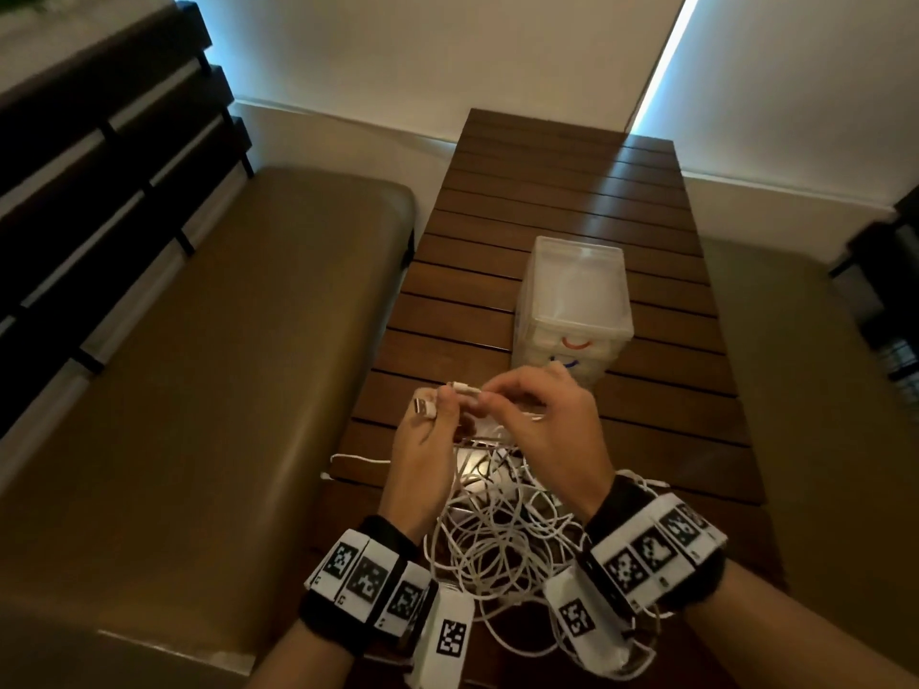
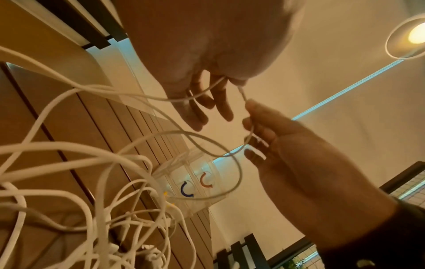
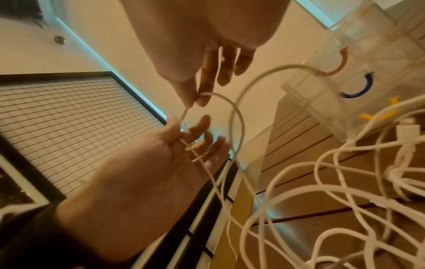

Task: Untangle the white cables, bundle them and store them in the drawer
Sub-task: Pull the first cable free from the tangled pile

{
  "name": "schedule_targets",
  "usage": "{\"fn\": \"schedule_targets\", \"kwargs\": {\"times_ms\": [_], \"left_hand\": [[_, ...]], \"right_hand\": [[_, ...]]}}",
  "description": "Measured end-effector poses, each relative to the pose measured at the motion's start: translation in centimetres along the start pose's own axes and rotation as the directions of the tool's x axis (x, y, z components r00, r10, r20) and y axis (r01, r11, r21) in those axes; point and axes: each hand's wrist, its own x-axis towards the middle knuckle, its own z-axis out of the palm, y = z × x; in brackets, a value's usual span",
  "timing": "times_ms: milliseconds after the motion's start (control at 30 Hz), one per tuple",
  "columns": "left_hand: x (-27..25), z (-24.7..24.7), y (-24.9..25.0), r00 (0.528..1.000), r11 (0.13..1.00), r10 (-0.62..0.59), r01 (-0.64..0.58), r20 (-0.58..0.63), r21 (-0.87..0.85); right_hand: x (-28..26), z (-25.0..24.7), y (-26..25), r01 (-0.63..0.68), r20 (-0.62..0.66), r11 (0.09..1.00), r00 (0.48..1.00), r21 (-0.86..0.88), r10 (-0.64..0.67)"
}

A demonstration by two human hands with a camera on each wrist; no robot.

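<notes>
Left hand (image 1: 422, 455): fingers pinching a white cable end above the table (image 1: 572, 191).
Right hand (image 1: 552, 430): fingers pinching the same cable.
Head view: cable tangle (image 1: 497, 539) lying between wrists.
Wrist views: drawer unit (image 2: 195, 183) showing coloured handles.
Room: benches (image 1: 224, 365) flanking.

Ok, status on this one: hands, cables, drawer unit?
Left hand and right hand both pinching one white cable end, raised. Rest of the white cables tangled on the table. Clear drawer unit behind; drawers look closed.
</notes>
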Motion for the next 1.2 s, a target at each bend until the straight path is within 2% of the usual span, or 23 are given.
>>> {"fn": "schedule_targets", "kwargs": {"times_ms": [67,167,267,400,467,533,633,733,900,1000,1100,1200], "left_hand": [[-0.9,0.5,0.6,0.998,0.997,-0.040,0.043,0.048,-0.062],[-2.0,0.8,1.3,0.982,0.966,-0.124,0.152,0.142,-0.209],[-2.4,0.5,1.4,0.970,0.939,-0.173,0.215,0.171,-0.268],[-2.2,0.3,1.4,0.952,0.904,-0.241,0.290,0.187,-0.313],[-2.1,0.2,1.3,0.941,0.885,-0.268,0.325,0.206,-0.333],[-2.2,0.4,1.4,0.940,0.905,-0.280,0.327,0.197,-0.271],[-2.0,0.6,1.7,0.961,0.952,-0.256,0.269,0.103,-0.146],[-1.9,0.2,1.9,0.977,0.961,-0.206,0.211,0.047,-0.181],[-1.8,-0.4,1.7,0.992,0.987,-0.121,0.116,-0.038,-0.113],[-1.9,-0.4,3.3,0.998,0.987,-0.029,0.019,-0.064,-0.158],[-1.6,-1.1,5.7,0.998,0.964,0.049,-0.059,-0.046,-0.259],[-1.0,-2.2,7.4,0.993,0.935,0.097,-0.068,0.068,-0.347]], "right_hand": [[-1.1,0.6,-1.0,-0.025,0.049,0.993,0.999,0.113,0.019],[-2.2,1.6,-2.2,-0.235,0.165,0.900,0.969,0.368,0.185],[-3.0,2.4,-1.8,-0.269,0.198,0.881,0.959,0.390,0.205],[-3.7,2.9,-1.5,-0.367,0.260,0.771,0.928,0.520,0.266],[-3.7,2.8,-1.5,-0.384,0.284,0.764,0.920,0.519,0.271],[-3.8,2.7,-1.5,-0.363,0.295,0.796,0.925,0.485,0.242],[-4.0,2.4,-1.5,-0.235,0.221,0.916,0.961,0.326,0.168],[-4.0,1.7,-1.0,-0.157,0.182,0.953,0.977,0.258,0.112],[-2.4,0.2,0.3,-0.112,0.372,0.985,0.927,0.133,0.055],[-1.5,0.0,0.7,-0.050,0.465,0.999,0.885,0.017,0.037],[-1.1,0.1,1.7,0.047,0.506,0.988,0.862,-0.149,0.035],[-0.4,0.0,3.1,0.010,0.453,0.983,0.888,-0.181,0.075]]}}
